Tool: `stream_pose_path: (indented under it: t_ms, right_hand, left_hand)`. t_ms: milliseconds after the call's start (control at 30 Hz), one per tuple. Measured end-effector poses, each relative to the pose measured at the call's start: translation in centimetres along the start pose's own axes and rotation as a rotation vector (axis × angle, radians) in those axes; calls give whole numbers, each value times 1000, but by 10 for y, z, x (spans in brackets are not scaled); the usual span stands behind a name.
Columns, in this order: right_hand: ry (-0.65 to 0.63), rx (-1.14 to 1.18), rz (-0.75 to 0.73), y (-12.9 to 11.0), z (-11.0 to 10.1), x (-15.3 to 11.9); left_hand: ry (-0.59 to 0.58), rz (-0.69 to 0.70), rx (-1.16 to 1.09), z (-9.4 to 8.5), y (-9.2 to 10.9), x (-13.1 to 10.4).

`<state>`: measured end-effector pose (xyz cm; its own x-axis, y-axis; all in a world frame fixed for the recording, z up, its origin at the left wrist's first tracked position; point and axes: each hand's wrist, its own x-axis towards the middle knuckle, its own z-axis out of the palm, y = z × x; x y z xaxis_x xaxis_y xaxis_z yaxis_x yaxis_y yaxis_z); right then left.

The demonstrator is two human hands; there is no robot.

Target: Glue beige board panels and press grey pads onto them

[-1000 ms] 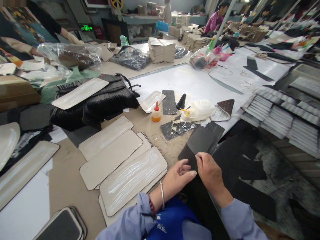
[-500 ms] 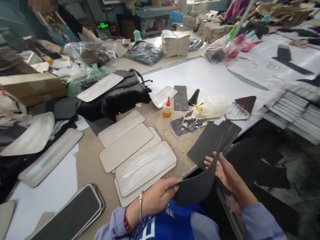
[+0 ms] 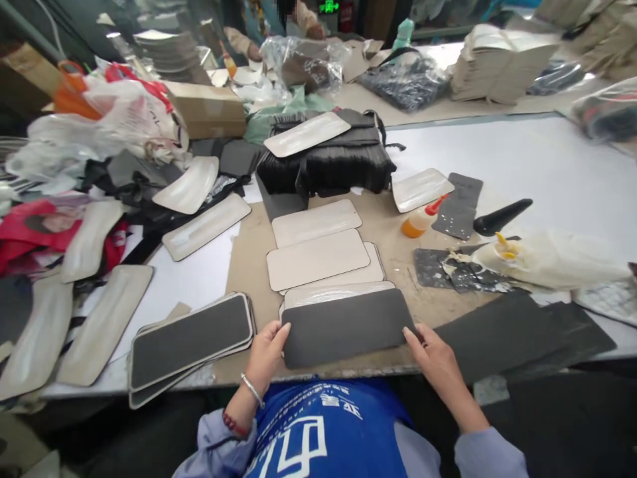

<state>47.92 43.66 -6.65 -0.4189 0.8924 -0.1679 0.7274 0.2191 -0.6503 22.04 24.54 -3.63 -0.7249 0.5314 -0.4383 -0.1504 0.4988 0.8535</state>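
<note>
Both hands grip a dark grey rectangular sheet (image 3: 348,328) by its short ends, close to the table's front edge. My left hand (image 3: 269,348) pinches the left end, thumb on top; my right hand (image 3: 430,352) pinches the right end. The sheet lies over a beige rounded panel (image 3: 343,292) streaked with a shiny white coating, hiding most of it. Whether it touches the panel I cannot tell. Behind are more beige panels (image 3: 318,259), overlapping. Left of my left hand, a stack of beige panels (image 3: 192,342) has a dark sheet on top.
Dark grey sheets (image 3: 517,335) lie at the right front. An orange-filled bottle with a red nozzle (image 3: 421,219) leans near a black tool (image 3: 502,216) and a whitish bag (image 3: 552,259). A black bundle (image 3: 323,159) stands behind. Coated panels (image 3: 206,226) lie leftward; another person's hand shows at the back.
The dark sheet, bent between my hands at the right, is now flat and over the coated panel. My right hand has closed on its right end. The view has turned left.
</note>
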Motion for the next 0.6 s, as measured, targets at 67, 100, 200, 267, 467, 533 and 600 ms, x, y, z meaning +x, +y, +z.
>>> stream_pose_path:
  t_ms: [67, 100, 200, 267, 467, 533, 600]
  right_hand:
    - [85, -243, -181, -5, 10, 7]
    - [117, -349, -253, -6, 15, 11]
    - [170, -596, -351, -6, 25, 20]
    - [164, -658, -354, -2, 30, 24]
    - [125, -634, -301, 6, 37, 25]
    - [114, -620, -280, 6, 37, 24]
    - [99, -614, -264, 5, 37, 24]
  left_hand:
    - [68, 66, 116, -2, -6, 13]
    - [97, 78, 183, -1, -8, 20]
    - [156, 39, 351, 2, -9, 39]
    - [166, 10, 431, 4, -8, 46]
    - [149, -12, 549, 7, -10, 53]
    - [139, -18, 569, 7, -10, 54]
    - [131, -29, 593, 8, -10, 55]
